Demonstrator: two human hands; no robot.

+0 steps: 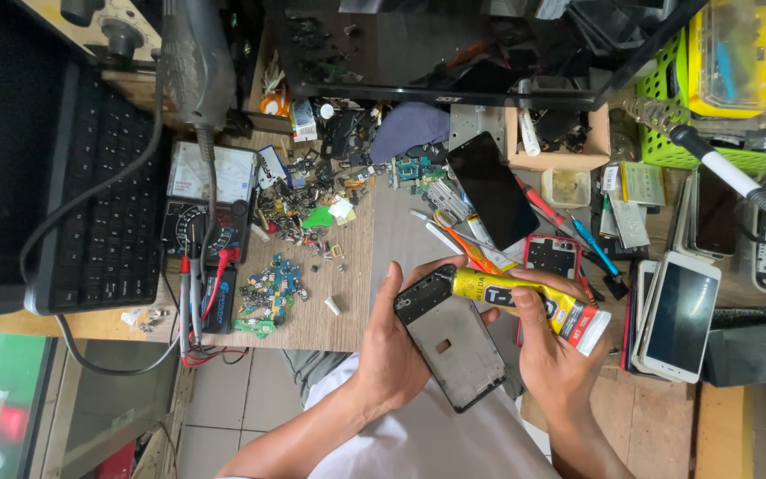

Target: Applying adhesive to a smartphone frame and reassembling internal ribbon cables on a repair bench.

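The left hand (392, 350) is gripping a bare phone frame (451, 341) along its left edge, fingers curled behind it, holding it tilted just above the lap. The right hand (547, 350) is closing around a yellow glue tube (525, 302), which is lying at about two o'clock from the frame, its dark nozzle touching the frame's top edge. The two hands are sitting close together, each clamped on its own thing.

Further out at three o'clock, a white phone (680, 315) is resting face up on a stack of others. At twelve o'clock, a dark phone (494, 189) is lying tilted on the wooden bench (347, 302), with screwdrivers (569, 226) just beside it. Toward ten o'clock, small circuit-board scraps (268, 293) are lying scattered, near a multimeter (208, 213) with red and black probes. Farthest at nine o'clock, a black keyboard (104, 204) is sitting; at one o'clock, a green basket (667, 115) is holding a yellow case.
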